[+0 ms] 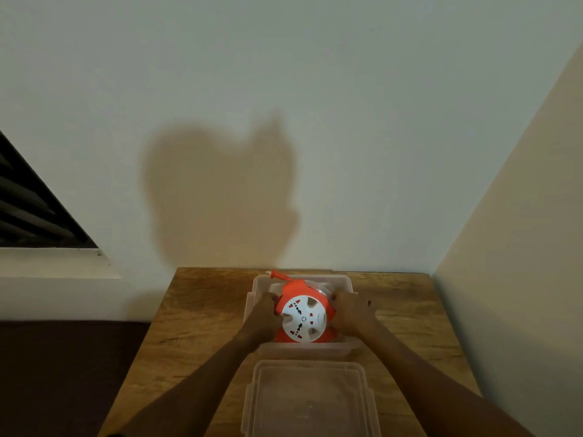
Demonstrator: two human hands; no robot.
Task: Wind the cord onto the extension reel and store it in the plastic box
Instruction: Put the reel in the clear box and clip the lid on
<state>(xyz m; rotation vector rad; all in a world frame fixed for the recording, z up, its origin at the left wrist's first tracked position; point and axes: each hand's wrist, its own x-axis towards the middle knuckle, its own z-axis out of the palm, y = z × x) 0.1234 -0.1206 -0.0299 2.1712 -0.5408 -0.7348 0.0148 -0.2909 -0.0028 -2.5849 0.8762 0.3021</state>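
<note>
**A plain room in a home**

A domestic room was suggested by a small wooden table (202, 310) set into a corner of bare painted walls (284, 74). A dark window (34, 209) with a white sill (only partly seen) was found at the left.

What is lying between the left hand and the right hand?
In the head view, the extension reel sits between left hand and right hand, which grip its sides inside the plastic box.

Both forearms are bare up to the lower edge of the view, with no sleeve, and the left hand (264, 310) and right hand (348, 310) carry no visible ring, watch or glove.
</note>
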